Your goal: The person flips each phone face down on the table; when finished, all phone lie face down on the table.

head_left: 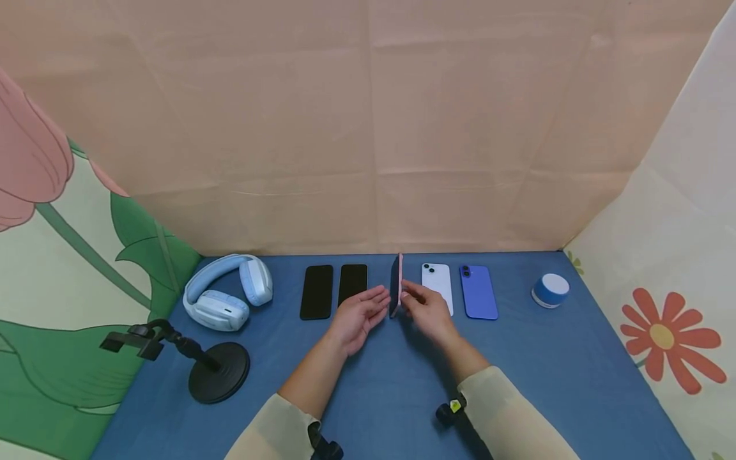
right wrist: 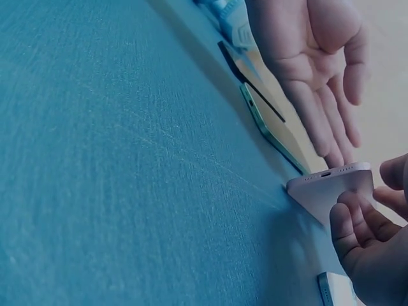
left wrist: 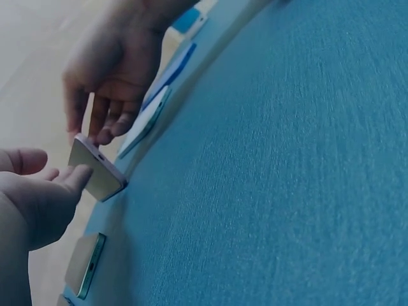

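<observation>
Sleeves and wrist-mounted cameras are seen at the bottom of the head view, forearms reaching forward over the blue desk (head_left: 546,383).

Pink phone (head_left: 397,284) is stood on its long edge on the desk, between both hands, dark screen facing the left hand, pink back facing the right.

Left hand (head_left: 359,314): spread, palm turned toward the phone, fingers straight; fingertips (left wrist: 78,176) are laid against the phone's face. Nothing is gripped by it.

Right hand (head_left: 428,310): fingers are curled onto the phone's back and top edge, steadying it upright; thumb contact can't be told for sure from any view. In the right wrist view the fingers (right wrist: 347,224) are seen bent against the phone's pale back.

Just left of the left hand: two black phones (head_left: 335,291) are laid flat, screen up, side by side. Farther left of that hand: light-blue headphones (head_left: 227,291), and nearer the person a black round-base stand (head_left: 215,370) with a clamp arm.

Just right of the right hand: white phone (head_left: 438,284) lying back up, partly covered by the hand; beside it a blue phone (head_left: 478,292), also back up. Well right of that hand: small blue-and-white round speaker (head_left: 551,290).

Peach backdrop (head_left: 368,128) is hung beyond both hands.
</observation>
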A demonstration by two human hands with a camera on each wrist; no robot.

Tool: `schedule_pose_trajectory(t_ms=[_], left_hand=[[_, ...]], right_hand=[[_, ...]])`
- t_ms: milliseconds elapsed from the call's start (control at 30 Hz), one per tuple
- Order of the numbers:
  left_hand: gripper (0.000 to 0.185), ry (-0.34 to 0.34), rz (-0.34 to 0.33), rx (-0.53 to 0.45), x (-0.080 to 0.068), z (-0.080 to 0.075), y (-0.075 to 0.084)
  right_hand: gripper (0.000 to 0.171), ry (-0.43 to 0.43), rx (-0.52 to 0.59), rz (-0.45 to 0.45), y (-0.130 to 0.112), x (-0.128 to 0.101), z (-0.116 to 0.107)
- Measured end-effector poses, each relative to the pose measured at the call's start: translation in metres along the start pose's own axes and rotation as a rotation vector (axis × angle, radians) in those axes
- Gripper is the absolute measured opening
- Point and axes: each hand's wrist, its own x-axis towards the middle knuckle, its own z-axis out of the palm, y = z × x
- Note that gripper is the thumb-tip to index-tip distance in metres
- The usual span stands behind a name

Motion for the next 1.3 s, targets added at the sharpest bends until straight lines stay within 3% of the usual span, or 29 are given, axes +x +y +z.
schedule_pose_trajectory(t_ms=[367,1300], left_hand=[[0.054,0.022,-0.046,0.077,0.006,-0.005,-0.011],[0.049,0.033,-0.063,0.1,0.011,-0.002,-0.015]], right_hand=[[0.037,0.025,-0.005,0.003,0.002,-0.002,-0.003],[0.041,0.088,-0.101,0.022,0.014,-0.004,-0.013]])
